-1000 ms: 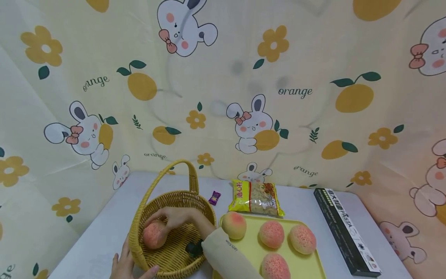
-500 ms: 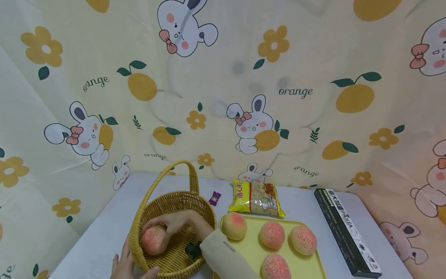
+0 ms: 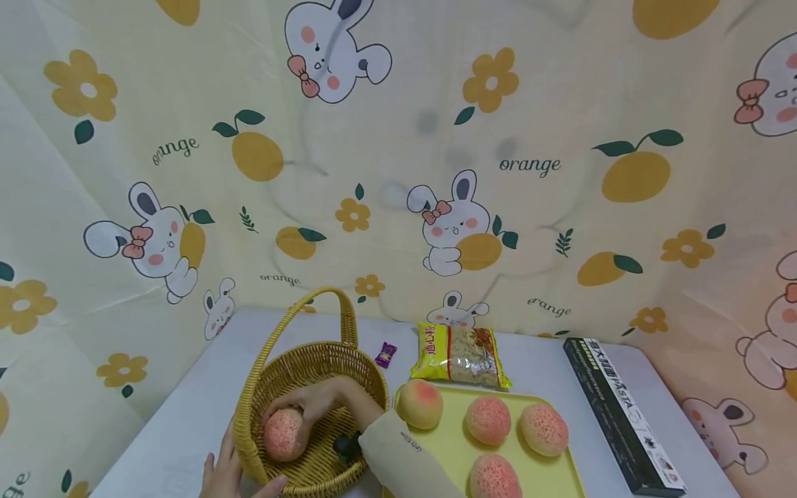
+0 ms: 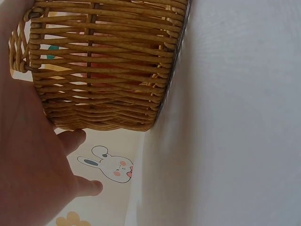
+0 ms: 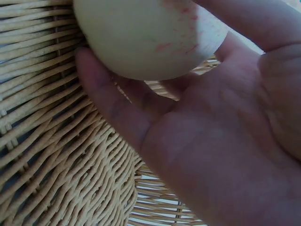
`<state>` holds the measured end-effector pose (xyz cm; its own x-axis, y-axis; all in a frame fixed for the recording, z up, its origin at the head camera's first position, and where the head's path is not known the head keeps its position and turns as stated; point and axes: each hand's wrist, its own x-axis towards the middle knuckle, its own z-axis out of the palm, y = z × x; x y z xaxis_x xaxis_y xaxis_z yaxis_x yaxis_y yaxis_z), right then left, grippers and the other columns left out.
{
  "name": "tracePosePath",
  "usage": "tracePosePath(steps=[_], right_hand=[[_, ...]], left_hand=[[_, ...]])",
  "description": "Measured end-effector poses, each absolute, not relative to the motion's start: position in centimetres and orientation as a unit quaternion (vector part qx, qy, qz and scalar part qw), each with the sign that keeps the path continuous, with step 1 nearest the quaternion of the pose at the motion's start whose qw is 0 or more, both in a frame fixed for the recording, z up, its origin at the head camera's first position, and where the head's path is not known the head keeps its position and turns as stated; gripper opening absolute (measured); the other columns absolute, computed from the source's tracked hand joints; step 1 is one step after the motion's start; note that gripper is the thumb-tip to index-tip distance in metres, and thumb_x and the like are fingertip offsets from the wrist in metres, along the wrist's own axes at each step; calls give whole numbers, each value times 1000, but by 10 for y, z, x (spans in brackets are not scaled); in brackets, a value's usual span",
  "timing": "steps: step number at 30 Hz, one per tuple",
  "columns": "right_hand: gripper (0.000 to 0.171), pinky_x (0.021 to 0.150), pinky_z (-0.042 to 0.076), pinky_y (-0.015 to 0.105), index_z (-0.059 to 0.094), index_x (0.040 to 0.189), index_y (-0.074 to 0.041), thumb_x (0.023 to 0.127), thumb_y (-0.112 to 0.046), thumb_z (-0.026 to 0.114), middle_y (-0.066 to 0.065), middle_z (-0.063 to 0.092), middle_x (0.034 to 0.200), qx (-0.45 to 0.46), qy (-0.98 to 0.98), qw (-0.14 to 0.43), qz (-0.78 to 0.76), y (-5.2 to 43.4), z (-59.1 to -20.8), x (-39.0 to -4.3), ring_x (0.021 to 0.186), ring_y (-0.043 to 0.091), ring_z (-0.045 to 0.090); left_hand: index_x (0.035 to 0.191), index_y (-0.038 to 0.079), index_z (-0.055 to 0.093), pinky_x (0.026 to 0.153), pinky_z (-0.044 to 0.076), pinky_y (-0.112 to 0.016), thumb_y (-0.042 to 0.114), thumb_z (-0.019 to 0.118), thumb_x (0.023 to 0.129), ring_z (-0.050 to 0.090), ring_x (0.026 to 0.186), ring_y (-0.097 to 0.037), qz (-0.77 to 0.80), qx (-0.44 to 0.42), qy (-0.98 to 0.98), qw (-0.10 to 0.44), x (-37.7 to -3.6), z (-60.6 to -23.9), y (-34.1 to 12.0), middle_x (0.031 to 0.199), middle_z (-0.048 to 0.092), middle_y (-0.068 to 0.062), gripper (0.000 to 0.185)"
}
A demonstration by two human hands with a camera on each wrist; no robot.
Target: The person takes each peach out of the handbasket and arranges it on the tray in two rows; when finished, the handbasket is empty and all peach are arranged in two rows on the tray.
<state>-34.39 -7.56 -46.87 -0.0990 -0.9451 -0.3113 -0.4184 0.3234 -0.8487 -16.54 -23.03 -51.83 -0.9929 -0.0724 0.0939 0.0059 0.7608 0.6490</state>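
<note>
A pink-speckled peach [image 3: 285, 434] sits low inside a wicker basket [image 3: 349, 360], and my right hand [image 3: 299, 409] grips it from above. In the right wrist view the peach [image 5: 150, 33] fills the top, with my fingers [image 5: 108, 103] curled under it against the woven basket wall [image 5: 51, 165]. My left hand [image 3: 225, 472] rests flat on the outside of the basket [image 4: 103, 70] at its near left, fingers [image 4: 87, 187] straight. A yellow tray [image 3: 448, 443] to the right carries several more peaches [image 3: 488, 420].
Behind the tray lie a yellow pasta bag [image 3: 459, 354] and a small purple candy [image 3: 386, 354]. A long black pasta box [image 3: 623, 415] runs along the table's right side. A cartoon-print cloth [image 3: 398, 173] hangs close behind the white table [image 4: 235, 117].
My right hand has brought the peach a little lower and to the right inside the basket. The left hand has stayed on the basket's side.
</note>
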Motion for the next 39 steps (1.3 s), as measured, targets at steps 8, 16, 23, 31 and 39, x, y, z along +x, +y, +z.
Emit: tracePosePath(steps=[8,16,23,31,39], right_hand=[[67,93,47,22,54,141,-12,80,1,78,-10,57,128,-502,682,428,-314,-68,-462,-346,111,1,54],[62,90,53,25,56,137,-12,80,-4,80,-9,56,125,-532,672,358,-371,-41,-431,-355,109,5,58],[65,89,55,32,53,139,-11,80,-6,80,-5,52,132,-527,680,305,-407,15,-393,-357,112,11,55],[66,90,55,38,51,138,-10,78,-8,78,-1,48,136,-497,701,261,-440,93,-376,-349,114,18,55],[66,91,54,41,53,136,-21,77,-6,78,3,50,136,-427,750,231,-449,156,-369,-328,113,26,58]], left_hand=[[149,-4,39,87,16,-88,52,73,83,27,135,-59,-346,22,-937,48,-166,-518,-231,157,12,-31,93],[150,-4,38,87,13,-88,50,73,84,23,136,-61,-358,18,-932,51,-166,-517,-229,157,10,-32,92],[148,-4,41,86,15,-89,50,74,82,26,134,-60,-346,14,-936,66,-164,-517,-227,156,13,-30,91],[143,-8,46,84,14,-91,48,76,81,28,131,-63,-340,7,-936,85,-162,-522,-228,155,14,-33,89],[144,-5,46,85,15,-89,53,77,80,28,134,-59,-334,17,-939,84,-163,-523,-226,158,14,-30,92]])
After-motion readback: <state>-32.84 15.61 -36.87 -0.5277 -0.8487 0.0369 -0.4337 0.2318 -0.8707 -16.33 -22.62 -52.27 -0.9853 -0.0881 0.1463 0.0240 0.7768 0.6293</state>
